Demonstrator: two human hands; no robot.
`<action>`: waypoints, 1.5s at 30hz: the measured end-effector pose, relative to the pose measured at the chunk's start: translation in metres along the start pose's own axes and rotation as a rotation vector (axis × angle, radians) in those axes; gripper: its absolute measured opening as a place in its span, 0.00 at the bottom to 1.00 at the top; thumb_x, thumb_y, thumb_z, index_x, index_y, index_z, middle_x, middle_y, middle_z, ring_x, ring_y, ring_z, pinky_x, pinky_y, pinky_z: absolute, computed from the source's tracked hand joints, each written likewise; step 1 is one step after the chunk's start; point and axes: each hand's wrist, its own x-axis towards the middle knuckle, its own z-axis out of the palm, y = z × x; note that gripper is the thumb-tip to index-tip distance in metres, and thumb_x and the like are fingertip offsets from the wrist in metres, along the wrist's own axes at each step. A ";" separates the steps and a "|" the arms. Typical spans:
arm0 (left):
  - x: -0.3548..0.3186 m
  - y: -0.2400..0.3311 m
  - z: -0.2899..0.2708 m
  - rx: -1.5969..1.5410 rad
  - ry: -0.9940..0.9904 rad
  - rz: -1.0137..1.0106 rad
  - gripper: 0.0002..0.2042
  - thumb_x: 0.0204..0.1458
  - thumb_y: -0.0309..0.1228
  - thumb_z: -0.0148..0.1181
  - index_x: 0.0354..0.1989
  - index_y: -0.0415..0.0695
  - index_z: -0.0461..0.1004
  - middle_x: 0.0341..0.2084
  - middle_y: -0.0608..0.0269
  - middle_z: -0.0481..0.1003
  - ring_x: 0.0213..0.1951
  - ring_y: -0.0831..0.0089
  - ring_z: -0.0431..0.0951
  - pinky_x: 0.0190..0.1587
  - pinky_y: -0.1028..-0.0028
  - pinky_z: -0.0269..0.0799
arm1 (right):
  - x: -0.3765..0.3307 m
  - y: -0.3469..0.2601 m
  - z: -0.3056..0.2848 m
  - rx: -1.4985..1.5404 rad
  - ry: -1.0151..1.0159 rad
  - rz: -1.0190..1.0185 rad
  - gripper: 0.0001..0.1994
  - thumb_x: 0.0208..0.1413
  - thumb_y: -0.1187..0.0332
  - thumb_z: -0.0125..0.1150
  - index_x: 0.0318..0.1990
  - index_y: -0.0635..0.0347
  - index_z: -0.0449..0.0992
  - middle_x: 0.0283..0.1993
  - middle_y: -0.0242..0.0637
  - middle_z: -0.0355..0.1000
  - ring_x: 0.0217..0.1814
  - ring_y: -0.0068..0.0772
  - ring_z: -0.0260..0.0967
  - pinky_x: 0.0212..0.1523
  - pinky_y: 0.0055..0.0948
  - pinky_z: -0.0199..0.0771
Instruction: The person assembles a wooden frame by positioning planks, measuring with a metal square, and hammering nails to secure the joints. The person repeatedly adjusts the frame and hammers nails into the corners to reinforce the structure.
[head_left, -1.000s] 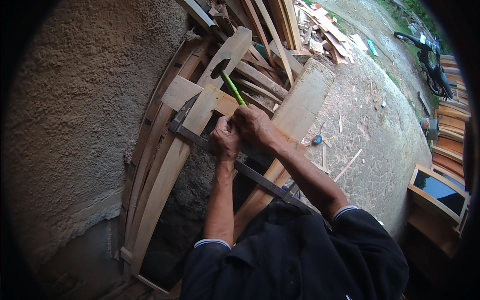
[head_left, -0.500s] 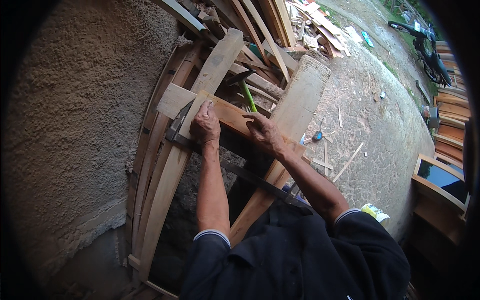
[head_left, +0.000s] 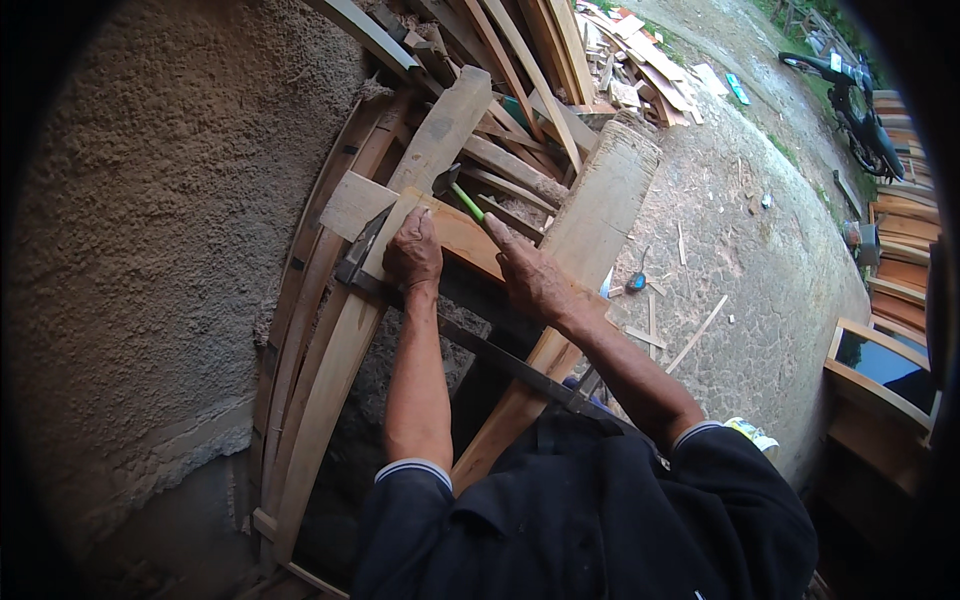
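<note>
Rough plastered wall (head_left: 170,250) fills the left of the scene. Curved wooden frame pieces (head_left: 310,400) lean against it, running from near left up to the far centre. A broad flat plank (head_left: 590,230) stands to the right of them, its far end by a heap of scrap timber (head_left: 620,70). Concrete ground (head_left: 760,260) lies to the right, littered with offcuts; a motorcycle (head_left: 850,100) is parked far right.

A short wooden board (head_left: 440,225) lies across the frame at centre. A steel carpenter's square (head_left: 480,350) runs from the board diagonally toward the near right.

Left hand (head_left: 413,253) rests closed on the board, fingers curled over its edge. Right hand (head_left: 535,280) lies just right of it, fingers together, clamped on the green handle of a hammer (head_left: 455,190); the hammer head sits just beyond the board's far edge.
</note>
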 end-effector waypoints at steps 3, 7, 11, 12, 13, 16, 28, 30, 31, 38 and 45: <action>0.000 -0.001 0.000 -0.017 0.002 -0.003 0.17 0.61 0.48 0.51 0.45 0.56 0.83 0.36 0.56 0.83 0.40 0.49 0.83 0.39 0.57 0.76 | 0.002 -0.008 -0.015 -0.002 -0.224 0.105 0.34 0.65 0.77 0.47 0.77 0.50 0.47 0.57 0.63 0.69 0.58 0.64 0.71 0.55 0.52 0.72; -0.001 -0.002 0.001 -0.008 0.007 -0.009 0.17 0.62 0.49 0.50 0.44 0.56 0.84 0.35 0.56 0.83 0.39 0.49 0.83 0.38 0.56 0.76 | 0.004 -0.014 -0.017 -0.071 -0.242 0.069 0.34 0.64 0.77 0.44 0.78 0.50 0.47 0.53 0.62 0.70 0.55 0.64 0.72 0.54 0.52 0.72; -0.001 -0.003 0.001 -0.006 -0.007 0.000 0.18 0.62 0.50 0.50 0.44 0.57 0.84 0.35 0.56 0.83 0.39 0.49 0.83 0.38 0.55 0.76 | 0.008 -0.018 -0.014 -0.137 -0.208 0.000 0.35 0.63 0.78 0.44 0.78 0.50 0.46 0.47 0.61 0.71 0.50 0.63 0.73 0.51 0.53 0.73; -0.001 -0.003 0.002 -0.004 -0.004 -0.010 0.18 0.61 0.50 0.50 0.44 0.57 0.84 0.35 0.56 0.83 0.39 0.49 0.83 0.38 0.55 0.76 | 0.008 -0.019 -0.014 -0.156 -0.239 0.046 0.36 0.62 0.78 0.44 0.78 0.50 0.46 0.46 0.60 0.71 0.48 0.63 0.73 0.50 0.53 0.73; 0.000 -0.003 0.002 -0.004 0.003 -0.025 0.18 0.61 0.51 0.50 0.45 0.58 0.84 0.35 0.56 0.83 0.39 0.49 0.83 0.38 0.55 0.76 | 0.009 -0.021 -0.016 -0.146 -0.236 0.026 0.36 0.62 0.78 0.44 0.78 0.50 0.46 0.46 0.61 0.71 0.48 0.63 0.74 0.50 0.53 0.73; 0.000 -0.004 0.003 0.023 0.040 0.010 0.18 0.61 0.51 0.51 0.45 0.58 0.84 0.35 0.56 0.83 0.39 0.49 0.83 0.38 0.56 0.76 | 0.008 -0.027 -0.021 -0.167 -0.270 0.057 0.36 0.62 0.78 0.44 0.78 0.49 0.46 0.44 0.61 0.71 0.46 0.63 0.74 0.49 0.53 0.73; 0.017 -0.021 -0.007 -0.040 0.108 0.052 0.15 0.64 0.43 0.50 0.47 0.52 0.82 0.37 0.51 0.83 0.44 0.48 0.83 0.45 0.52 0.78 | 0.007 -0.019 -0.015 -0.109 -0.109 -0.117 0.37 0.57 0.81 0.45 0.77 0.55 0.48 0.50 0.63 0.72 0.45 0.64 0.75 0.44 0.53 0.76; 0.026 -0.029 -0.010 0.115 0.137 0.089 0.14 0.64 0.42 0.49 0.45 0.53 0.81 0.35 0.49 0.83 0.39 0.46 0.84 0.42 0.50 0.79 | 0.007 -0.022 -0.018 -0.116 -0.152 -0.067 0.36 0.58 0.81 0.45 0.77 0.55 0.48 0.48 0.62 0.73 0.44 0.64 0.74 0.44 0.52 0.75; 0.027 -0.033 -0.010 0.199 0.136 0.076 0.14 0.64 0.42 0.48 0.45 0.54 0.80 0.33 0.48 0.83 0.36 0.45 0.84 0.40 0.48 0.79 | 0.005 -0.024 -0.019 -0.114 -0.135 -0.079 0.37 0.59 0.81 0.45 0.77 0.55 0.48 0.46 0.61 0.72 0.43 0.62 0.75 0.43 0.52 0.75; 0.025 -0.035 -0.003 0.286 0.123 0.083 0.12 0.65 0.42 0.46 0.41 0.52 0.76 0.29 0.47 0.82 0.34 0.45 0.84 0.38 0.48 0.80 | 0.005 -0.022 -0.008 -0.177 -0.106 -0.102 0.36 0.62 0.78 0.47 0.78 0.53 0.46 0.35 0.55 0.71 0.36 0.55 0.73 0.39 0.50 0.72; 0.027 -0.036 -0.001 0.272 0.125 0.079 0.11 0.64 0.41 0.47 0.41 0.53 0.75 0.28 0.49 0.82 0.34 0.45 0.84 0.37 0.47 0.79 | 0.000 -0.021 -0.004 -0.107 0.103 -0.289 0.41 0.58 0.79 0.49 0.79 0.50 0.44 0.27 0.51 0.69 0.28 0.52 0.72 0.33 0.50 0.72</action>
